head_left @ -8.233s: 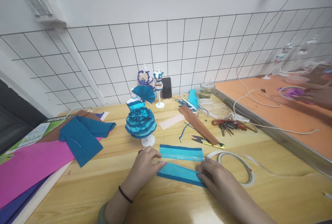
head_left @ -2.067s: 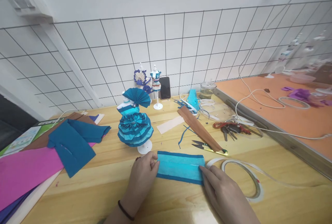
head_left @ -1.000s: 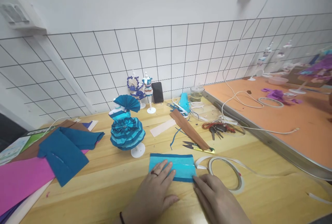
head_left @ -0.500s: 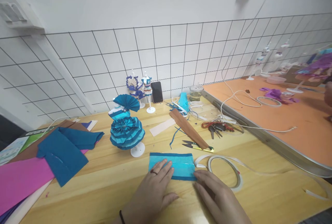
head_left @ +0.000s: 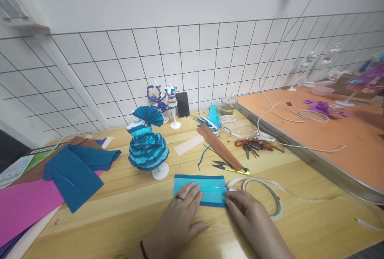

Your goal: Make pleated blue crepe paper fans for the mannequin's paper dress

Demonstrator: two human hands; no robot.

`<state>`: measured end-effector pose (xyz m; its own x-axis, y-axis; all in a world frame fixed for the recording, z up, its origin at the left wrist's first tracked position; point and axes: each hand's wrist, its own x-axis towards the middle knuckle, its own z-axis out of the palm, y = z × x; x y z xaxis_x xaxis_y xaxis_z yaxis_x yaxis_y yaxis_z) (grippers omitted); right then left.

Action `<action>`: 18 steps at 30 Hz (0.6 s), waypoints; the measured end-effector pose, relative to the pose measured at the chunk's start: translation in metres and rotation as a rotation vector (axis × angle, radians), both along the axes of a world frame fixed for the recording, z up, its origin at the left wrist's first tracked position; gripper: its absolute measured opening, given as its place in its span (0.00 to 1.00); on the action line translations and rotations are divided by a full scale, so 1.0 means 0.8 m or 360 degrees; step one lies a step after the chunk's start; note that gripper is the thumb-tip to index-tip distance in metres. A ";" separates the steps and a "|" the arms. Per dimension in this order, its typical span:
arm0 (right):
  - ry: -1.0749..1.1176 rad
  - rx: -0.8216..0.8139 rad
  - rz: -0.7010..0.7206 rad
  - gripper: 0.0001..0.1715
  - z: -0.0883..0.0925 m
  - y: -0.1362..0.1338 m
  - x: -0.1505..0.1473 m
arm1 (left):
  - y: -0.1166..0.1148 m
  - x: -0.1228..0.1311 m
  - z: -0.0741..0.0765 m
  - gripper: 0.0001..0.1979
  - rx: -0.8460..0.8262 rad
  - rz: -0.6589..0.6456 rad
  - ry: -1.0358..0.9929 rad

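Note:
A light-blue strip of paper [head_left: 212,197] with dark-blue bands along its long edges lies flat on the wooden table in front of me. My left hand [head_left: 187,207] presses on its left part, fingers stretched out flat and thumb apart. At the strip's right end my right hand [head_left: 247,211] has thumb and forefinger closed on the edge; the exact contact is partly hidden. A roll of white double-sided tape [head_left: 280,207] lies just beyond the right hand, its loose end trailing right. Thread snips [head_left: 232,168] with yellow handles lie behind, partly under a folded brown paper strip [head_left: 219,147].
A small dress form [head_left: 148,151] in pleated blue paper stands back left. Folded coloured paper [head_left: 72,179] piles up at left. Behind are a phone [head_left: 183,104], keys [head_left: 253,148] and a glass jar [head_left: 228,106]. A metal-edged orange table [head_left: 339,139] adjoins on the right.
My right hand's fingers have drawn together into a pinch at the strip's right end. My left hand stays flat on the strip. The view has shifted slightly.

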<state>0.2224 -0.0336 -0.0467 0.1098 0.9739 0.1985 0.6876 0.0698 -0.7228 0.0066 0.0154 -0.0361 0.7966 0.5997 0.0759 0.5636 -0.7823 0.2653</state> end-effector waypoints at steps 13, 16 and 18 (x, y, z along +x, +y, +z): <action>-0.0040 -0.0014 -0.0050 0.12 -0.005 0.008 -0.005 | 0.000 0.001 0.006 0.29 -0.0041 0.0003 0.0028; -0.0028 0.0030 -0.0085 0.11 -0.001 0.005 -0.008 | 0.000 0.000 0.005 0.29 -0.0037 0.0006 -0.0016; -0.0032 0.0015 -0.0124 0.11 0.003 0.005 -0.010 | 0.000 -0.001 0.003 0.29 -0.0034 0.0002 -0.0052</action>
